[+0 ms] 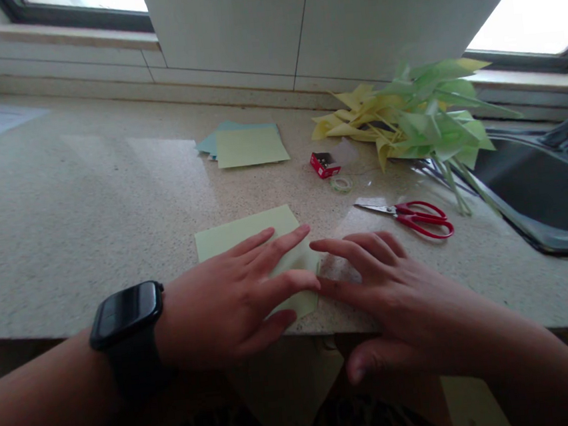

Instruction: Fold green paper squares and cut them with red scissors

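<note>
Left forearm enters from the lower left, dark smartwatch [128, 315] on its wrist; left hand [231, 292] lies palm down, fingers spread wide, nothing gripped, over a pale green sheet [293, 259]. The sheet sits at the near edge of the speckled counter [113, 209], partly covered by this hand; its far left corner and far edge show. Right hand [385, 277] comes in from the lower right, palm down, index and middle fingers extended toward the sheet's right edge, the other two bent, thumb set well apart and below the counter edge. No object is seen in its grasp; its underside is hidden. The two index fingertips meet or nearly meet at that edge; contact cannot be determined. Beyond the sheet, a paper stack [250, 146], pale green on top of blue. Containers, left to right: a small red box [322, 166], its top uncovered, holding small pale pieces too tiny to identify; then, at far right, a dark metal sink [516, 170] with a faucet [564, 129] at its far side. Between box and sink: a tape roll [345, 189] just beside the box, red-handled scissors [397, 211] lying with blades pointing left, and folded yellow and green paper shapes [355, 116] heaped near the wall.
</note>
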Available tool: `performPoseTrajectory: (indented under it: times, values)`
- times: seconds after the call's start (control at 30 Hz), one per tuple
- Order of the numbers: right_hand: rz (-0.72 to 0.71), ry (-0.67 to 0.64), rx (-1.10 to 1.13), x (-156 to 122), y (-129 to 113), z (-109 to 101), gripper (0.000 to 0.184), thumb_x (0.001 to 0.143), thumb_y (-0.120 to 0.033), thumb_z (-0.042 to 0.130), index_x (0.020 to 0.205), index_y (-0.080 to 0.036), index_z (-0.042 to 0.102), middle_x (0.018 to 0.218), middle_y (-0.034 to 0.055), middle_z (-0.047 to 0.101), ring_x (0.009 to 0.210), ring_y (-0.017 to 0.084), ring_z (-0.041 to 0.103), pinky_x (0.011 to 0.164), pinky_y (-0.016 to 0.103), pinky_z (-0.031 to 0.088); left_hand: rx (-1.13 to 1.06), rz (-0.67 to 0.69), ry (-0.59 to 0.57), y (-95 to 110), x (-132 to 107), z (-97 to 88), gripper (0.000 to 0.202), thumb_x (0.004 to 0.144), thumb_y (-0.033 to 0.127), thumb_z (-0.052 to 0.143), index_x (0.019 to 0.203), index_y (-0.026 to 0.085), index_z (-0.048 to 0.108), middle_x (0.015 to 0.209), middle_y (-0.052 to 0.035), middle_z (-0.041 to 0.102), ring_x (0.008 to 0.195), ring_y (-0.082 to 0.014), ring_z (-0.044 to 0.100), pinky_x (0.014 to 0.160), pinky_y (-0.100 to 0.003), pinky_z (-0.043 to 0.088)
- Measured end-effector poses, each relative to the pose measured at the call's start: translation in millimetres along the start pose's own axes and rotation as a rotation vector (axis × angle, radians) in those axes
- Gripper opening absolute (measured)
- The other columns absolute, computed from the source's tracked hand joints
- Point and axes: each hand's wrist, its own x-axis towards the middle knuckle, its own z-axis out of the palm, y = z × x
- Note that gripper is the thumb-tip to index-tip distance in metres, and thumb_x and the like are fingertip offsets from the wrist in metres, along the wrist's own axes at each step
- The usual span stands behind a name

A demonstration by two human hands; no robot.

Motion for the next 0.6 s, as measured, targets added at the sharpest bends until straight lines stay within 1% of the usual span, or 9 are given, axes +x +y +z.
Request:
performPoseTrajectory:
  times: [0.07, 0.13, 0.23, 0.37, 0.5, 0.6]
  values:
    - [0.005, -0.013, 0.006, 0.0, -0.3, 0.3, 0.087, 0.082, -0.084, 0.049, 0.15, -0.029, 0.047, 0.155, 0.0137, 0.038, 0.128, 0.038, 0.041, 0.102, 0.059, 0.038, -0.001, 0.012, -0.001, 0.1, 0.1, -0.7, 0.035, 0.099, 0.028, 0.053, 0.133, 0.025, 0.054, 0.167, -0.0167, 0.025, 0.154, -0.0315, 0.024, 0.123, -0.054, 0.026]
    - [0.009, -0.017, 0.016, 0.3, -0.3, 1.3, 0.086, 0.081, -0.086, 0.048, 0.148, -0.032, 0.049, 0.158, 0.0122, 0.034, 0.129, 0.038, 0.041, 0.103, 0.059, 0.038, 0.007, 0.018, -0.014, 0.1, 0.2, -1.0, 0.036, 0.098, 0.028, 0.054, 0.134, 0.028, 0.055, 0.167, -0.0169, 0.024, 0.153, -0.0339, 0.027, 0.122, -0.057, 0.027]
    - [0.02, -0.021, 0.019, 0.6, -0.1, 3.1, 0.089, 0.08, -0.088, 0.046, 0.152, -0.036, 0.043, 0.162, 0.0098, 0.028, 0.131, 0.038, 0.04, 0.104, 0.059, 0.037, 0.019, 0.015, -0.037, 0.2, 0.3, -1.1, 0.039, 0.096, 0.028, 0.057, 0.135, 0.029, 0.058, 0.166, -0.0183, 0.025, 0.151, -0.0368, 0.031, 0.12, -0.06, 0.028]
    - [0.025, -0.031, 0.011, 0.0, -0.3, 4.0, 0.092, 0.081, -0.088, 0.044, 0.156, -0.035, 0.037, 0.165, 0.0093, 0.023, 0.134, 0.038, 0.037, 0.106, 0.059, 0.035, 0.013, 0.01, -0.042, 0.9, 1.4, -1.9, 0.035, 0.095, 0.029, 0.057, 0.129, 0.028, 0.063, 0.163, -0.0167, 0.033, 0.149, -0.0394, 0.034, 0.12, -0.062, 0.027]
    - [0.02, -0.036, 0.017, -1.0, -0.1, 3.9, 0.093, 0.083, -0.086, 0.046, 0.158, -0.033, 0.033, 0.164, 0.0096, 0.025, 0.136, 0.036, 0.036, 0.107, 0.057, 0.033, 0.01, 0.019, -0.043, 0.8, 3.0, -2.7, 0.036, 0.092, 0.027, 0.061, 0.128, 0.028, 0.065, 0.161, -0.0152, 0.037, 0.148, -0.0397, 0.035, 0.121, -0.062, 0.026]
    - [-0.003, -0.013, 0.006, -3.0, 1.7, 3.9, 0.087, 0.086, -0.081, 0.049, 0.156, -0.031, 0.036, 0.16, 0.0107, 0.029, 0.135, 0.035, 0.036, 0.105, 0.055, 0.034, 0.014, 0.015, -0.06, 0.0, 3.7, -2.8, 0.039, 0.09, 0.027, 0.062, 0.129, 0.029, 0.065, 0.161, -0.0168, 0.036, 0.149, -0.0397, 0.033, 0.121, -0.061, 0.026]
